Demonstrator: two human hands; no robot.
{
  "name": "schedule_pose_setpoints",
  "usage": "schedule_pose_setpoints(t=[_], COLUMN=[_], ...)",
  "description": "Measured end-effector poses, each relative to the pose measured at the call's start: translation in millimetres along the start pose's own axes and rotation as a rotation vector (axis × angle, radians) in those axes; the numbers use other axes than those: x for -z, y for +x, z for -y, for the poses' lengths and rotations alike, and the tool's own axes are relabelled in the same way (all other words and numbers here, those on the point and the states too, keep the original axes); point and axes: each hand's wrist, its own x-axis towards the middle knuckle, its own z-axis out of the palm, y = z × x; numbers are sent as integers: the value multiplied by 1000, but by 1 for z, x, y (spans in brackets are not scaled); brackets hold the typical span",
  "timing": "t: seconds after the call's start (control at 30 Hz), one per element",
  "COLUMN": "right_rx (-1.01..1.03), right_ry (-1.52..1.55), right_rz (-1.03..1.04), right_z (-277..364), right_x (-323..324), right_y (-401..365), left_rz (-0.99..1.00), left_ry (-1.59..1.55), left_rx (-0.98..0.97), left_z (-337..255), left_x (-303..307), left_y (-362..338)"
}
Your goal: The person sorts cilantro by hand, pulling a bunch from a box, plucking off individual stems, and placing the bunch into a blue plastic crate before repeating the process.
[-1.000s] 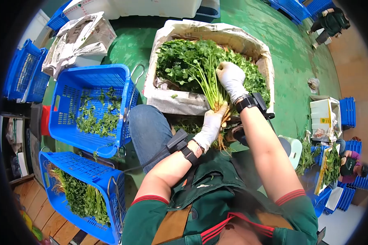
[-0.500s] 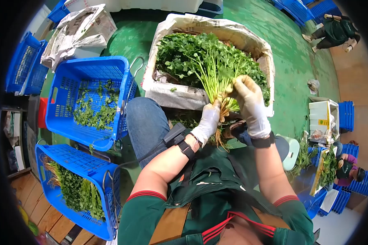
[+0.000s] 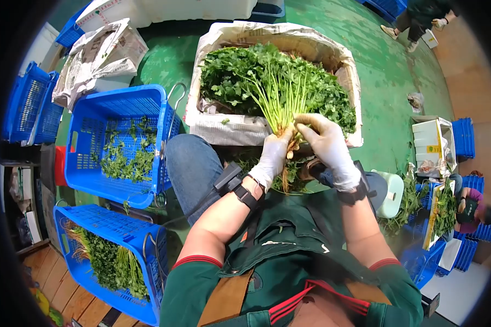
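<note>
My left hand [image 3: 275, 155], in a white glove, is wrapped around the root end of a bunch of leafy celery [image 3: 281, 103]. The green stems fan out away from me, and pale roots hang below the fist. At the right side of the stem bases, my gloved right hand [image 3: 328, 144] has its thumb and fingers bent together in a pinch against the bunch. Exactly what lies between those fingertips is partly hidden. Beyond the hands, a foam box [image 3: 234, 131] lined with newspaper holds more celery [image 3: 223, 73], and the bunch's leaves overlap that pile.
To the left stand a blue basket [image 3: 114, 192] with scattered leafy bits and another blue basket [image 3: 101, 217] holding bundled celery. Loose trimmings [image 3: 286, 182] lie below my hands. A pale green stool [image 3: 391, 195] is by my right knee. Two other people are at the right.
My right hand has lowered slightly, its fingertips staying by the stem bases. My left hand has shifted a little left, still gripping the bunch. The person at upper right has moved.
</note>
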Motion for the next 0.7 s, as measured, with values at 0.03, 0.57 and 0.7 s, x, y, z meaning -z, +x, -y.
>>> schedule_pose_setpoints(t=[0.03, 0.57, 0.7], right_rx=[27, -133, -221], right_ry=[57, -515, -680], right_rz=[-60, -199, -99], right_z=[-6, -22, -38], right_x=[-7, -27, -24], right_y=[8, 66, 93], left_rz=[3, -39, -51], left_ry=[8, 143, 190], left_rx=[-3, -165, -145], left_z=[1, 14, 10], left_x=[0, -1, -5], left_y=[1, 1, -7])
